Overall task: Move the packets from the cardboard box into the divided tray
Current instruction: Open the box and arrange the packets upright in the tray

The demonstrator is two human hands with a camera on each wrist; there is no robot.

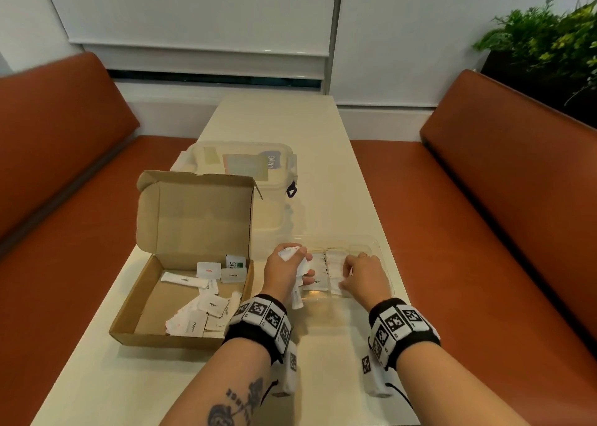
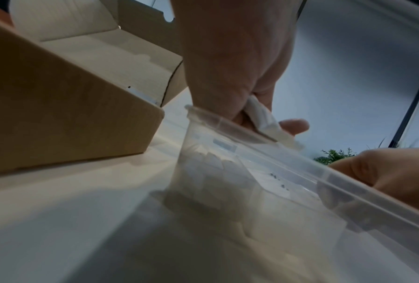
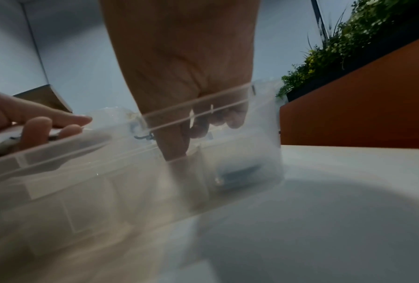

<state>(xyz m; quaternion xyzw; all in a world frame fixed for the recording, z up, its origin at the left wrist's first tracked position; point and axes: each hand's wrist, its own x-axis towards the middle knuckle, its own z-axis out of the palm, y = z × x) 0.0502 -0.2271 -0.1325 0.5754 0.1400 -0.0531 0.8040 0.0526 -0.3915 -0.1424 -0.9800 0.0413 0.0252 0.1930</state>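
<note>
An open cardboard box [image 1: 129,312] lies on the left of the table with several white packets [image 1: 200,312] loose inside it. Right of it stands the clear divided tray [image 1: 371,241], with white packets in its compartments. My left hand [image 1: 284,269] hovers over the tray's left end and grips a bunch of white packets [image 1: 292,253]; the left wrist view shows one packet [image 2: 264,116] pinched under the thumb. My right hand [image 1: 365,274] reaches down into the tray's middle. Its index finger [image 3: 177,145] points straight down to the tray floor, and I see nothing held.
A clear lidded plastic container [image 1: 245,167] sits behind the box. Orange benches [image 1: 64,199] flank the cream table [image 1: 323,361] on both sides. A green plant [image 1: 549,38] stands at the back right.
</note>
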